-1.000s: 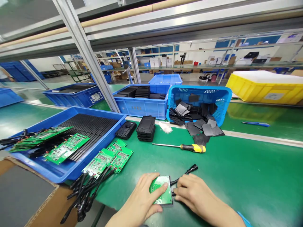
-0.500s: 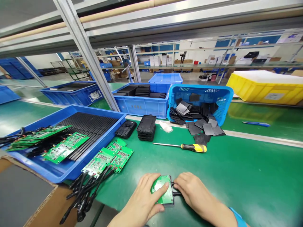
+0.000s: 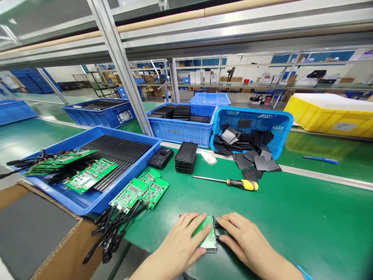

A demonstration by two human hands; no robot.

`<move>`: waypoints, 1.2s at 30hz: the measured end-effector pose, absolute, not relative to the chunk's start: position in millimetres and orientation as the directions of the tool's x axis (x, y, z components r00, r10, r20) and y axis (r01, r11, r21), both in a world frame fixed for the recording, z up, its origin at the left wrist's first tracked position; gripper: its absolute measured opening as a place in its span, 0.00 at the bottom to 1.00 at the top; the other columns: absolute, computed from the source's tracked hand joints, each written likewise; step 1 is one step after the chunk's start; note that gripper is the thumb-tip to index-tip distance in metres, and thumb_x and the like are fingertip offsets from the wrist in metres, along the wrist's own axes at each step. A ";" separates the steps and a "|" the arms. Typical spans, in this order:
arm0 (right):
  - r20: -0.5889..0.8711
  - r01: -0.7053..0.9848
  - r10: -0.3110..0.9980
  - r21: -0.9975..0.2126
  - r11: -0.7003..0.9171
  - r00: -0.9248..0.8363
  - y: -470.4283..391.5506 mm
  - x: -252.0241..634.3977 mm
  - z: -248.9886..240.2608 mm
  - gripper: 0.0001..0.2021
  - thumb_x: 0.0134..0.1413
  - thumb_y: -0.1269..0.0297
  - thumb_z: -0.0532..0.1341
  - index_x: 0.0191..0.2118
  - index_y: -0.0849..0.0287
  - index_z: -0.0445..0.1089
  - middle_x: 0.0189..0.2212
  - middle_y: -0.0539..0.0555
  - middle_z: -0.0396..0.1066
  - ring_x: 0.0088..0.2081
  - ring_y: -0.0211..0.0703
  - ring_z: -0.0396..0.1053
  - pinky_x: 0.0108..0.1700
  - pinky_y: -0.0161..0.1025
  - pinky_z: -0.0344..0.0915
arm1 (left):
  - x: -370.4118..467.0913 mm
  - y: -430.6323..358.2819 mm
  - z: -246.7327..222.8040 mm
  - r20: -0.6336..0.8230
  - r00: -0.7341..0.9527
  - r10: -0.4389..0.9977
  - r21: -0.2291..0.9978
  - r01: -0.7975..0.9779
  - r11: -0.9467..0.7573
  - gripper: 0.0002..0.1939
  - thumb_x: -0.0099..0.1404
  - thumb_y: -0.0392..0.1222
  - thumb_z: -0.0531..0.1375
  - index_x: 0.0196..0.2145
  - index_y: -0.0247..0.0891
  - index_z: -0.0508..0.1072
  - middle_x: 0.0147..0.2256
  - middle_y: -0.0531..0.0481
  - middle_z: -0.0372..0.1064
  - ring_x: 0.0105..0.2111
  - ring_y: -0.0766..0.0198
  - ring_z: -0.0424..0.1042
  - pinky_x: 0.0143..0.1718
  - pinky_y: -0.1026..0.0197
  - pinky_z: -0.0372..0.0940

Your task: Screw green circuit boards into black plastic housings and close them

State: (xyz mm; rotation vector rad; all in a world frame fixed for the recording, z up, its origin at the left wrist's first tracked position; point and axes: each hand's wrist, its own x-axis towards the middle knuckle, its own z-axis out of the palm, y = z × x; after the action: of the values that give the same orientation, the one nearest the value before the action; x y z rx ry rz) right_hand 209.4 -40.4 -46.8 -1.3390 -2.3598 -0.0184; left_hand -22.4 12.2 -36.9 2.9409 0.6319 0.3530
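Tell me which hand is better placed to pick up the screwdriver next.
Probably the right hand: it is nearer the handle of the screwdriver, which lies beyond it on the table, while the left hand covers part of the green circuit board.

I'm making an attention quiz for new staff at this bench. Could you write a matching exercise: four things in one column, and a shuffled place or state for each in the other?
Things:
1. Left hand
2. Right hand
3. Screwdriver
4. Pen

Places or states:
A. Blue, lying in front of the yellow bin
B. Spread over a green circuit board
C. Lying flat, with a yellow and black handle
D. At the right-hand edge of that board

Right pairs: 1-B, 2-D, 3-C, 4-A
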 end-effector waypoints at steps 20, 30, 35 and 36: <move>0.626 0.751 0.656 -0.165 0.640 -0.422 -40.2 201.6 -64.5 0.24 0.72 0.71 0.38 0.38 0.61 0.70 0.35 0.53 0.77 0.40 0.37 0.73 0.42 0.40 0.56 | -25.6 22.0 -48.5 0.253 0.912 0.322 -0.006 0.335 -0.942 0.41 0.47 0.63 0.72 0.54 0.46 0.65 0.52 0.38 0.65 0.42 0.51 0.64 0.42 0.48 0.61; 0.633 0.721 0.645 -0.191 0.666 -0.428 -38.1 202.0 -65.2 0.24 0.73 0.69 0.38 0.38 0.61 0.71 0.34 0.52 0.77 0.39 0.36 0.73 0.43 0.38 0.58 | -21.7 10.9 -57.5 0.434 0.821 0.370 -0.036 0.427 -0.904 0.35 0.49 0.66 0.70 0.50 0.47 0.69 0.47 0.42 0.66 0.37 0.56 0.61 0.37 0.55 0.57; 0.606 0.701 0.678 -0.261 0.664 -0.416 -37.6 203.5 -58.4 0.23 0.73 0.70 0.39 0.38 0.60 0.71 0.34 0.51 0.77 0.40 0.36 0.73 0.43 0.38 0.58 | -12.9 1.0 -54.7 0.491 0.763 0.420 -0.067 0.514 -0.855 0.39 0.37 0.64 0.75 0.45 0.47 0.71 0.44 0.42 0.68 0.37 0.54 0.62 0.37 0.55 0.57; 0.597 0.700 0.688 -0.276 0.659 -0.413 -37.3 203.9 -54.8 0.22 0.73 0.70 0.40 0.38 0.59 0.71 0.35 0.51 0.77 0.40 0.35 0.73 0.44 0.37 0.59 | -12.3 -0.1 -55.7 0.493 0.757 0.428 -0.065 0.523 -0.850 0.39 0.37 0.63 0.75 0.45 0.47 0.71 0.44 0.42 0.69 0.37 0.54 0.62 0.36 0.55 0.57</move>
State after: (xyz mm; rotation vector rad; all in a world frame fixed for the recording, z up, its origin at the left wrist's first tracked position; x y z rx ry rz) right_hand 203.9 -37.3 -54.8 -1.0694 -2.1759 -0.0220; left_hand -12.3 -0.1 -55.7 3.1304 0.8571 0.7960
